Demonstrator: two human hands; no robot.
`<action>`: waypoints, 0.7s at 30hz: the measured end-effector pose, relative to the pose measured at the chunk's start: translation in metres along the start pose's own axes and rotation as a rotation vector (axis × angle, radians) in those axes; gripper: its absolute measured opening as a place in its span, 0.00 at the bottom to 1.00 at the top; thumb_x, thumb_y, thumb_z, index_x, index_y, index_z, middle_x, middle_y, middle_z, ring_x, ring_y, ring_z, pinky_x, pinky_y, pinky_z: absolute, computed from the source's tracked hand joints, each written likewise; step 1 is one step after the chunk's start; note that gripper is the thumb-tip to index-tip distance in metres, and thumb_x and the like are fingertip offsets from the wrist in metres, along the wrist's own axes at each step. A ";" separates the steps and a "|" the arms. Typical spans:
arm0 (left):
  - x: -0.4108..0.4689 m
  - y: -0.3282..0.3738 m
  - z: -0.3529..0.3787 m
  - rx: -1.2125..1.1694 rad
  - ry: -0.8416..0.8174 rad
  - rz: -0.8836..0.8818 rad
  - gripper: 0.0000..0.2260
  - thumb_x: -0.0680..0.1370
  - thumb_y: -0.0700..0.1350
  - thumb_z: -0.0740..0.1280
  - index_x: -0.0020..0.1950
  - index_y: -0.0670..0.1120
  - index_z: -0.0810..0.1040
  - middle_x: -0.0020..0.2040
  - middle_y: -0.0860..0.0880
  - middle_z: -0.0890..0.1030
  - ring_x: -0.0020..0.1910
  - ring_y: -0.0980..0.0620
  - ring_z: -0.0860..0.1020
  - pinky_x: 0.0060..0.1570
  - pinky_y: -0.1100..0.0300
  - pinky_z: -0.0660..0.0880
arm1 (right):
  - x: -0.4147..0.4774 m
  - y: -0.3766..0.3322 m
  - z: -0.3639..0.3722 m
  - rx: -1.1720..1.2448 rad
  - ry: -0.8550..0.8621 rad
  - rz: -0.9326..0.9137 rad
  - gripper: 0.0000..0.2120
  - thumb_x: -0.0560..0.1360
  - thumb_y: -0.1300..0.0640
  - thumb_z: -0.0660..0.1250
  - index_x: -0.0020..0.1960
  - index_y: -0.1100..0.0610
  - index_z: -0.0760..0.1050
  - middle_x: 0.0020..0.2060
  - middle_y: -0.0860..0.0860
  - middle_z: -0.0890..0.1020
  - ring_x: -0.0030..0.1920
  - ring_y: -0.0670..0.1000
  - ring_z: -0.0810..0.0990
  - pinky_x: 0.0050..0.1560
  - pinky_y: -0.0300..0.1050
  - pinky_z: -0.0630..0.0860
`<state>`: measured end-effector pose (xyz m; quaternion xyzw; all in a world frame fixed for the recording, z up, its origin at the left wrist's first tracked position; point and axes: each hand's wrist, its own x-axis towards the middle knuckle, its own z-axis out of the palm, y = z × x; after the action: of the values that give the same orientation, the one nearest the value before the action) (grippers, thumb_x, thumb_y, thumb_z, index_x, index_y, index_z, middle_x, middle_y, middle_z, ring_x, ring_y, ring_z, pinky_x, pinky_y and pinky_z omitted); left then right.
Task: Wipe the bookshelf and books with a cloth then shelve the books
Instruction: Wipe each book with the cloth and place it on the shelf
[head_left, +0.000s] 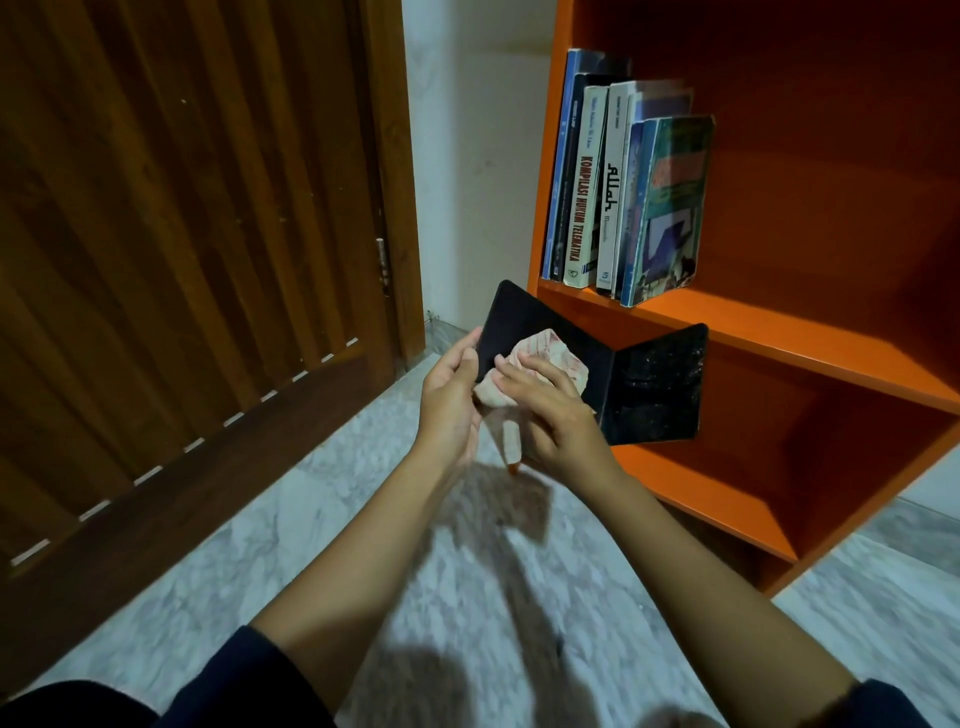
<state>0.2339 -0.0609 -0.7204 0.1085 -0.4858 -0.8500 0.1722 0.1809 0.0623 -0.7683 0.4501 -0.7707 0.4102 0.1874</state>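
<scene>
My left hand (452, 395) grips the edge of the open black book (649, 384), held in front of the orange bookshelf (779, 332). My right hand (550, 410) clutches the cloth (540, 353) against its cover (pink and bunched up). Other books (623, 197) stand inside the bookshelf.

One wide view from your head looks forward and down, close to the bookshelf (779, 348) on its right.
</scene>
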 end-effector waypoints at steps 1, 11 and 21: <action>0.002 0.000 0.000 0.054 0.028 0.019 0.15 0.83 0.39 0.53 0.66 0.44 0.73 0.61 0.43 0.78 0.59 0.46 0.78 0.57 0.53 0.77 | -0.001 0.000 -0.003 -0.018 -0.031 -0.024 0.23 0.72 0.66 0.56 0.66 0.58 0.73 0.67 0.47 0.71 0.69 0.46 0.64 0.70 0.36 0.60; 0.011 0.000 -0.008 0.647 0.286 0.313 0.14 0.83 0.40 0.54 0.64 0.45 0.75 0.60 0.47 0.78 0.61 0.50 0.74 0.53 0.66 0.70 | -0.003 -0.018 -0.024 -0.131 -0.288 0.078 0.16 0.72 0.69 0.64 0.58 0.61 0.77 0.53 0.58 0.80 0.55 0.58 0.77 0.57 0.56 0.73; -0.004 -0.003 -0.006 0.578 0.404 0.477 0.15 0.82 0.39 0.54 0.67 0.42 0.73 0.62 0.47 0.77 0.62 0.53 0.73 0.48 0.84 0.65 | -0.002 0.004 -0.040 -0.015 0.604 0.595 0.17 0.81 0.56 0.56 0.67 0.57 0.71 0.63 0.53 0.76 0.65 0.52 0.72 0.65 0.56 0.69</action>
<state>0.2389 -0.0625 -0.7260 0.2011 -0.6722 -0.5768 0.4184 0.1757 0.0967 -0.7479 0.0661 -0.7805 0.5542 0.2818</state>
